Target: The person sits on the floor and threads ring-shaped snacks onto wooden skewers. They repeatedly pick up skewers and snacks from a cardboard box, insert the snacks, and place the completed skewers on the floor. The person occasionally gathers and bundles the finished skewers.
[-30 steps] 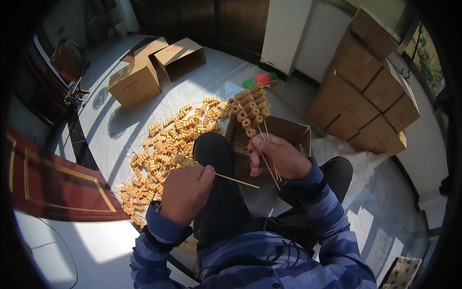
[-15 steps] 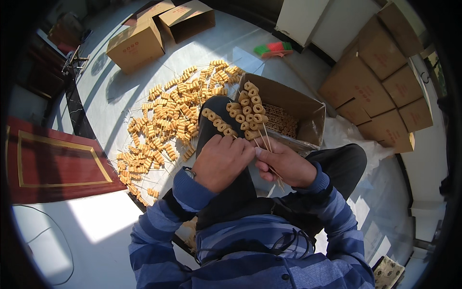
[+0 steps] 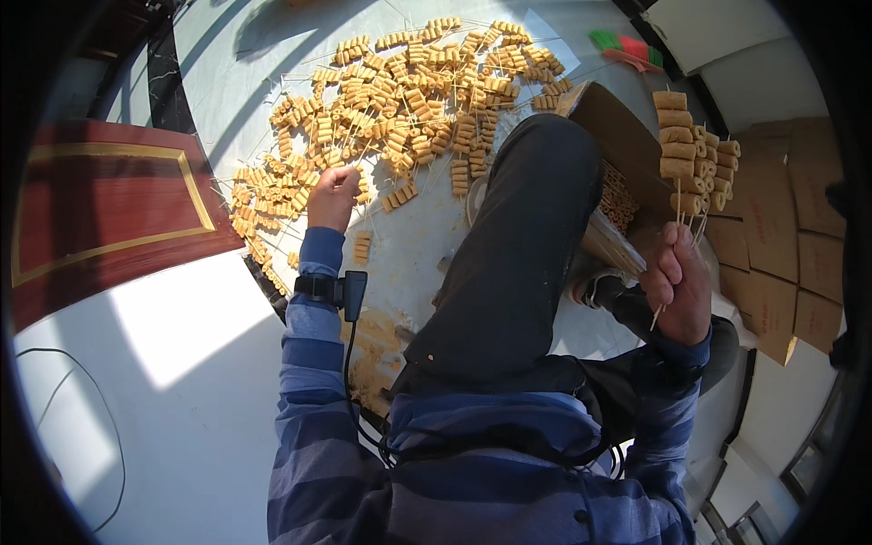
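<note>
Several skewers of golden-brown ring-shaped rolls [image 3: 677,145] are bunched upright in my right hand [image 3: 681,286], whose fingers close round the thin sticks on the right side. On the left, my left hand [image 3: 334,195] is at the near edge of a large spread of the same skewers [image 3: 422,104] lying on the floor. Its fingers are curled together; what they pinch, if anything, is too small to make out. Rolls on a skewer lie right beside those fingertips. A single short skewer [image 3: 361,247] lies nearer to me.
An open cardboard box [image 3: 618,118] with packed skewers stands beyond my raised knee [image 3: 536,200], partly hidden by it. Stacked cartons [image 3: 772,227] are at the right. A green and red broom head [image 3: 627,50] lies far right, a dark red panel [image 3: 118,218] at left.
My hands were together over the skewer bunch and have moved apart. The left has gone to the floor pile; the right has carried the bunch rightward. The view has shifted.
</note>
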Motion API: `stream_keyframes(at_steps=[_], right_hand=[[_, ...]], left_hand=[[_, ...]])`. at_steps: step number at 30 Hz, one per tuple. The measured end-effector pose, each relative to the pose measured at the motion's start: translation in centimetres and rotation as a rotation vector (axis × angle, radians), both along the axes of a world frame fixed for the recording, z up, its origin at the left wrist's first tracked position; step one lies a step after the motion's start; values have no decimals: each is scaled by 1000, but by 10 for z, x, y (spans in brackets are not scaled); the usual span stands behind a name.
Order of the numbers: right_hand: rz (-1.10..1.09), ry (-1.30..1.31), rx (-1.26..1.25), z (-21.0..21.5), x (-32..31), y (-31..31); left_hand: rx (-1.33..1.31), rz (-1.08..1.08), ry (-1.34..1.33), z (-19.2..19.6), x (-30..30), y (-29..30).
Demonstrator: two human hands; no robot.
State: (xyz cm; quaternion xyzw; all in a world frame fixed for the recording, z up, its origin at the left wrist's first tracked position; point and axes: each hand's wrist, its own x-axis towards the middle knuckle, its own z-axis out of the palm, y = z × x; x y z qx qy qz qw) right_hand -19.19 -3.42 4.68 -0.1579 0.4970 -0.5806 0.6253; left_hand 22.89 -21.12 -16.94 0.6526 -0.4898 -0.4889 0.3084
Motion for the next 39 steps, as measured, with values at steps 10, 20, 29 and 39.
stream_keyframes(at_steps=[10, 20, 29, 39], right_hand=[[-68, 148, 249, -33, 4, -22], [-95, 201, 290, -29, -1, -42], [-273, 100, 135, -25, -38, -8], [98, -178, 118, -23, 9, 54]], left_hand=[[151, 73, -743, -229, 47, 56], [342, -384, -864, -245, 33, 24], [-326, -295, -541, -54, 40, 17], [-1181, -1072, -529, 243, -169, 82]])
